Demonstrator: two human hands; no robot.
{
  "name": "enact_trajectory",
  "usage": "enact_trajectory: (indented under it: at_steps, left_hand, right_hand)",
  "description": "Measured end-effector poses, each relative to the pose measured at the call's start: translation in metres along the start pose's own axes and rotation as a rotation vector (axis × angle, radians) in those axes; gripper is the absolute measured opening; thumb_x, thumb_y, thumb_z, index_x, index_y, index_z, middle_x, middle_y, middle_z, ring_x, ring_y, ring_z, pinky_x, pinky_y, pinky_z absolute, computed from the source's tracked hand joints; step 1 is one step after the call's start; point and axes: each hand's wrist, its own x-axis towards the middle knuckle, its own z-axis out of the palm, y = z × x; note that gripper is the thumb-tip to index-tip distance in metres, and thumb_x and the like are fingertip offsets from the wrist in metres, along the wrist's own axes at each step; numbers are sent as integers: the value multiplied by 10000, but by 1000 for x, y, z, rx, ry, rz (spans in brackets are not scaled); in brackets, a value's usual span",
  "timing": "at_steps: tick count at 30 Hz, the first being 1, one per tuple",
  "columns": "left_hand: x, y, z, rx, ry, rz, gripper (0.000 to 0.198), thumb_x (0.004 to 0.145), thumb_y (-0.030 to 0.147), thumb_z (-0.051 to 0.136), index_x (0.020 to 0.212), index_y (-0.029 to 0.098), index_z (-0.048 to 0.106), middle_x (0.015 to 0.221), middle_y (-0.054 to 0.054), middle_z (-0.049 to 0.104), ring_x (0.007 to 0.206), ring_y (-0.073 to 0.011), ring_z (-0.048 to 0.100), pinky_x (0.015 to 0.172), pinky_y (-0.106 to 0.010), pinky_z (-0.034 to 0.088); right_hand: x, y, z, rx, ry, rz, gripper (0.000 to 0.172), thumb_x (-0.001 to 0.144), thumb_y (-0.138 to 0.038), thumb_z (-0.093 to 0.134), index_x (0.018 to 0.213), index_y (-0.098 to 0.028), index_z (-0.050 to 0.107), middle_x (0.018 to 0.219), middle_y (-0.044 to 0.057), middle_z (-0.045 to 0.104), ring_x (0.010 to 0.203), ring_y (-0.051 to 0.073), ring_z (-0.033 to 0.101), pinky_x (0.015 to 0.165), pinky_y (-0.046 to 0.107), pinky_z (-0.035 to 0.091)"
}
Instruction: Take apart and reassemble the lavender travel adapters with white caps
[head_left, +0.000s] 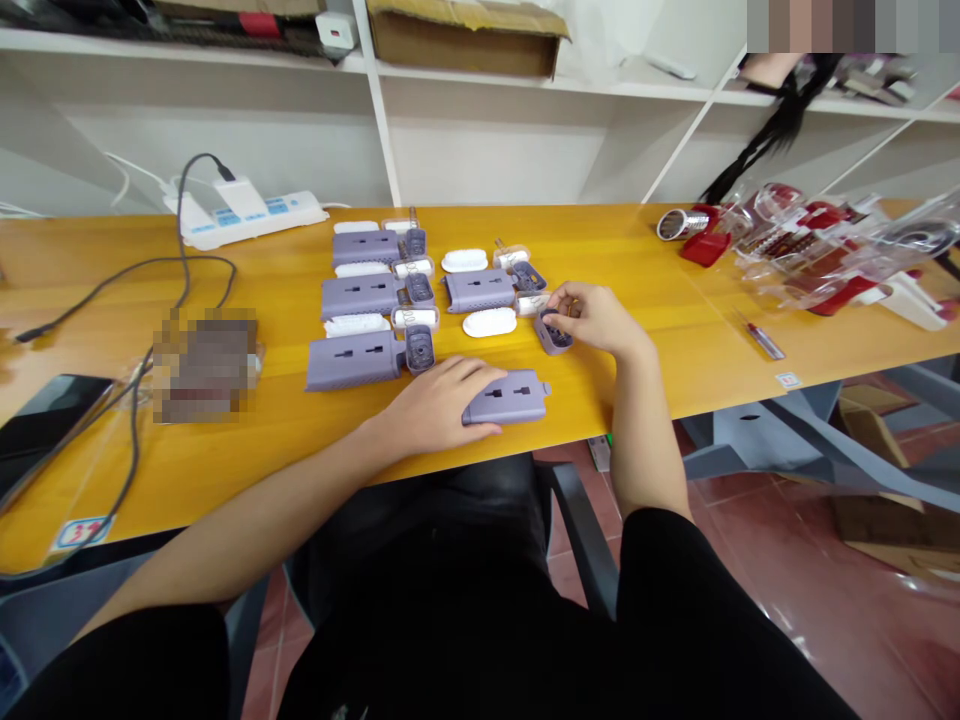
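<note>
My left hand (439, 400) lies over the left end of a flat purple plastic casing (517, 400) near the table's front edge, fingers and thumb gripping it. With fingertips pinched, my right hand (592, 318) holds a small purple end cap (553, 338), whose dark inside faces up. Beside that cap are a white oval piece (490, 322) and a clear-covered white part (531, 304). Behind it sits another purple casing (480, 290). To the left, several similar casings stand in a column, the nearest casing (354, 362) having its own end cap (419, 349) beside it.
A white power strip (259, 220) with cables is at the back left, and a black phone (56, 420) lies at the far left. On the right are a screwdriver (765, 340) and red-and-clear plastic parts (817, 245). White shelving (495, 135) rises behind the table.
</note>
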Motion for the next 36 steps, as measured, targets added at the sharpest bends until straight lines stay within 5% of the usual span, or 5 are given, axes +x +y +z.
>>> enact_trajectory:
  at_steps: [15,23,36]
  left_hand:
    - [31,-1,13,315,202,-114,554,1061,378,783,1577,191,712,1691,-235,627,1593,-485,515,1294,-679,472]
    - [54,-2,13,364,160,-145,569,1080,329,759,1606,120,696,1689,-272,619,1527,-486,538,1225,-661,518]
    - [56,-1,14,381,129,-200,625,1100,308,766,1678,118,620,1709,-264,608,1513,-451,583,1192,-578,538]
  right_hand:
    - [0,0,0,26,7,-6,373,943,-612,859,956,-245,793,869,68,771,776,230,627,719,402,513]
    - [1,-1,3,79,-14,3,359,948,-574,834,987,-222,774,875,61,750,770,215,621,743,402,504]
    - [6,6,12,157,-27,-5,429,928,-635,849,985,-225,735,864,38,723,722,184,599,690,369,484]
